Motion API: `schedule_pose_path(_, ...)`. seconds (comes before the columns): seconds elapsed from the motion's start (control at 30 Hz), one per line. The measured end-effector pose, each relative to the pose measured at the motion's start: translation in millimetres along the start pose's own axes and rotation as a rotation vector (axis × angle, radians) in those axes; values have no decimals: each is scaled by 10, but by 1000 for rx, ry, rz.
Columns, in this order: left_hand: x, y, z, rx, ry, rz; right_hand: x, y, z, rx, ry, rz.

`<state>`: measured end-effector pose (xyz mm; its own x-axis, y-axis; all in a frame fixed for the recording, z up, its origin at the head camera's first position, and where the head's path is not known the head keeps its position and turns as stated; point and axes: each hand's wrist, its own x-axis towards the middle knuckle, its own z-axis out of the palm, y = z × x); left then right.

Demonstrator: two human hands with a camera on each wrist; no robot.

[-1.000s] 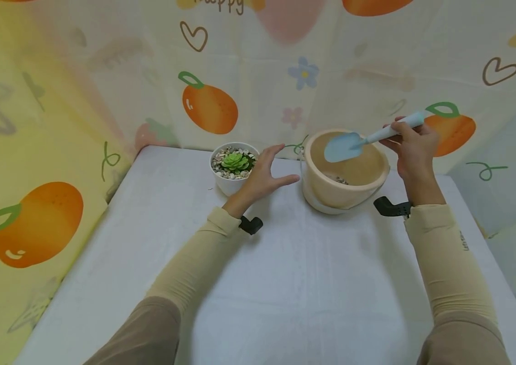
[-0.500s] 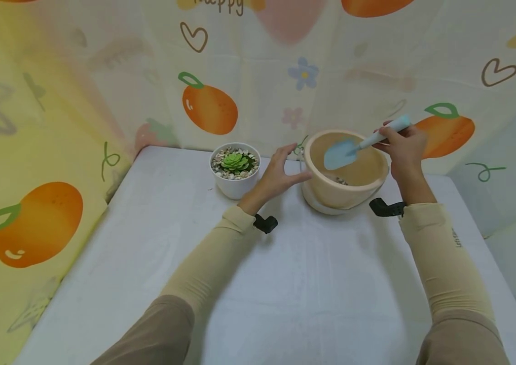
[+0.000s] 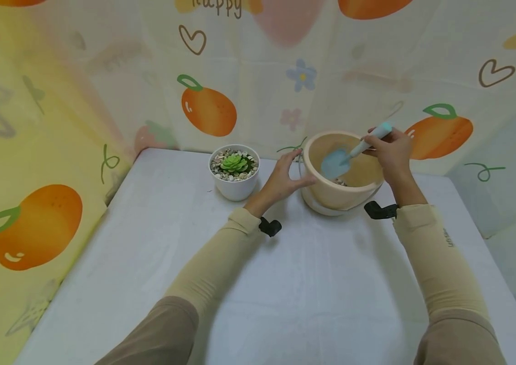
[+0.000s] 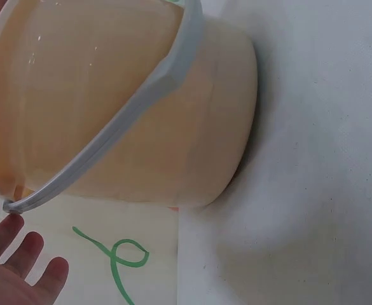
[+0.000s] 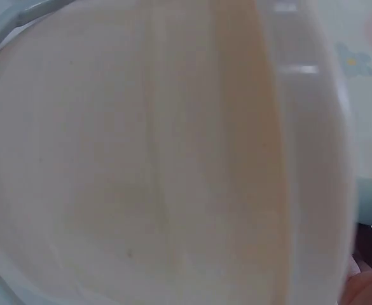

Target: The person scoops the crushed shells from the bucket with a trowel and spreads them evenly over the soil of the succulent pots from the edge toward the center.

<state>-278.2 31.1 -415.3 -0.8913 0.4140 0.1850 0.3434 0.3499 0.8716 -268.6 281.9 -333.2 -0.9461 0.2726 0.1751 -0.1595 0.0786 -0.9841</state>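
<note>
A peach-coloured plastic bucket with a pale handle hanging down its side stands at the back of the table. Some small pebbles lie at its bottom. My right hand grips the light blue toy shovel by its handle, over the right rim. The shovel's blade is tilted down inside the bucket. My left hand is spread at the bucket's left side, fingers straight, thumb and fingertips at the rim. In the left wrist view those fingers are close by the handle's hinge.
A white pot with a green succulent and pebbles stands left of the bucket. White cloth covers the table. Behind it hangs a fruit-printed curtain.
My left hand has moved right, from beside the white pot to the bucket's rim. My right hand has moved left and down, lowering the shovel's blade deeper into the bucket.
</note>
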Motion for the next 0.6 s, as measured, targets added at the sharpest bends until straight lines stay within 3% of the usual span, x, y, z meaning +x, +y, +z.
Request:
schedule_pose_path(0.13,22,-4,34,22,-3,8,14,58,57,-108,-66,-25)
schedule_pose_path(0.37,34,-2,87,19,7,-1,45,166,197,-418,-152,-77)
schedule_pose_path(0.6,54,12,105,33,2,-31,58,234,272,-693,-314,-157)
